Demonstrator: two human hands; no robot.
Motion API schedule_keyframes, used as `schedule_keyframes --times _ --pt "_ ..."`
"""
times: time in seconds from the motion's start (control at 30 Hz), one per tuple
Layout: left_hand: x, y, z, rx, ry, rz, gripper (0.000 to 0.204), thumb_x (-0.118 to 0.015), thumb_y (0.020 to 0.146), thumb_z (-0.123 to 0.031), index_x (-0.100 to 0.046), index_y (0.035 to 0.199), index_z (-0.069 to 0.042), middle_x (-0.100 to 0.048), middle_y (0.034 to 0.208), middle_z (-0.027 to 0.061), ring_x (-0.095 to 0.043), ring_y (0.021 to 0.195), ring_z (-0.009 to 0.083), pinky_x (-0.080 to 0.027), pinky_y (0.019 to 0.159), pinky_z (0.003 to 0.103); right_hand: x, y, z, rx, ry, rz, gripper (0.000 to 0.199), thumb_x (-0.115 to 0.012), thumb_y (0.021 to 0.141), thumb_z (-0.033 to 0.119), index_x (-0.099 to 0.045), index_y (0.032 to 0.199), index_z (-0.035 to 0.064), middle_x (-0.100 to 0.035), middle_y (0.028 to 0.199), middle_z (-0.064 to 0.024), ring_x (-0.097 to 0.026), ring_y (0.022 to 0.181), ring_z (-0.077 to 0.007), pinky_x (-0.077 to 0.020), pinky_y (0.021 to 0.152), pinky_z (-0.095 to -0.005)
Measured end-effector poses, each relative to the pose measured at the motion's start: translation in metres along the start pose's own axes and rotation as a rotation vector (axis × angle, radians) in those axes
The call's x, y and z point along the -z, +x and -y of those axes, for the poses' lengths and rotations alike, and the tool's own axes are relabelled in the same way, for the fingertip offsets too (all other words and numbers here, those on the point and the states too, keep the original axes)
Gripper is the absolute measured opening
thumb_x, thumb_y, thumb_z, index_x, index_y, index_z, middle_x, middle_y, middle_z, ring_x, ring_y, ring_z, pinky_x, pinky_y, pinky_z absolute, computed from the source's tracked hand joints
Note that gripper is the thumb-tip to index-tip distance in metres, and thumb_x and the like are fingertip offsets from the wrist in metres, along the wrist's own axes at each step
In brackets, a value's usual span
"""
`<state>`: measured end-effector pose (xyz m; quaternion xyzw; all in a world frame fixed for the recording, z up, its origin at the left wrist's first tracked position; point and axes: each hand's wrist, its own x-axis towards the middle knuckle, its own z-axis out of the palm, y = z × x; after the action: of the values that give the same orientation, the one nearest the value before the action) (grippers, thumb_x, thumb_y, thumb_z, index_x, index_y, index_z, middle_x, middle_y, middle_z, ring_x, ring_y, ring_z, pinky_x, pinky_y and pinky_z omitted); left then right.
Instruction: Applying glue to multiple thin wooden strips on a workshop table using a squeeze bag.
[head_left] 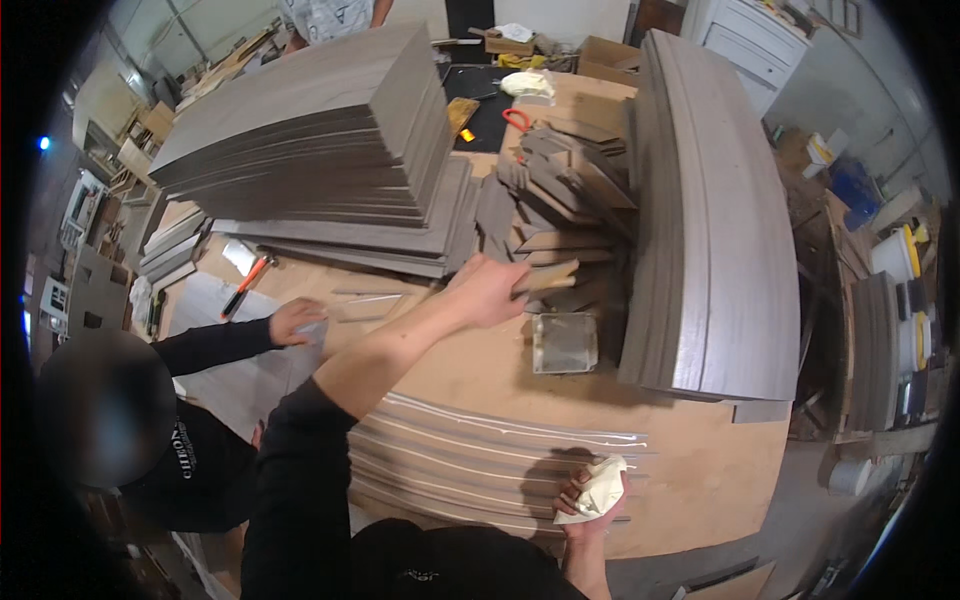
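My left hand (488,290) reaches across the table, its fingers closed round a small flat piece with a pale tan edge (552,275); its kind is unclear. Just below that piece sits a square, shallow clear container (565,343) with a grey inside. My right hand (590,512) grips a crumpled cream cloth (603,487) at the near edge of the table. Under and beside it, several long grey strips (470,460) lie side by side, with whitish lines running along them.
A tall stack of grey panels (300,130) stands far left, another stack (715,220) at right. Between them lies a heap of grey offcuts (560,185) with red-handled scissors (515,119). A co-worker's hand (297,322) rests near a hammer (245,288). Another person stands behind the left stack.
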<state>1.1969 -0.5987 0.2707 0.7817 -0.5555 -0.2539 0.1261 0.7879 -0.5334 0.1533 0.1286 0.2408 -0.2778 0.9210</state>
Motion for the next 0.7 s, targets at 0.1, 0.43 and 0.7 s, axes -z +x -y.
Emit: schedule_keyframes --times 0.1,0.43,0.7 --pt "-0.011 -0.06 0.04 -0.06 0.218 -0.008 0.031 -0.069 0.08 -0.018 -0.06 0.108 -0.012 -0.069 0.103 0.0108 -0.064 0.107 0.0299 -0.04 0.094 0.05 -0.025 0.006 -0.007 -0.056 -0.055 0.0 0.052 -0.042 0.092 0.062 -0.057 0.121 0.0216 -0.056 0.093 -0.0081 -0.051 0.062 -0.0253 -0.0365 0.045 -0.0345" --pt "-0.056 -0.106 0.111 0.009 0.122 -0.053 0.044 -0.074 0.085 -0.031 -0.06 0.12 -0.009 -0.067 0.115 0.0154 -0.064 0.107 0.0346 -0.048 0.091 0.046 -0.04 0.007 -0.027 -0.166 -0.155 0.095 0.052 -0.042 0.095 0.062 -0.058 0.121 0.0196 -0.051 0.092 -0.0047 -0.048 0.073 -0.0209 -0.0403 0.052 -0.0354" --pt "-0.041 -0.097 0.149 0.194 -0.003 0.028 0.053 -0.077 0.082 -0.044 -0.063 0.113 -0.003 -0.066 0.112 0.0221 -0.062 0.107 0.0389 -0.05 0.091 0.046 -0.038 0.009 -0.03 -0.153 -0.227 0.046 0.053 -0.044 0.092 0.063 -0.059 0.119 0.0201 -0.051 0.092 -0.0042 -0.047 0.073 -0.0206 -0.0393 0.05 -0.034"
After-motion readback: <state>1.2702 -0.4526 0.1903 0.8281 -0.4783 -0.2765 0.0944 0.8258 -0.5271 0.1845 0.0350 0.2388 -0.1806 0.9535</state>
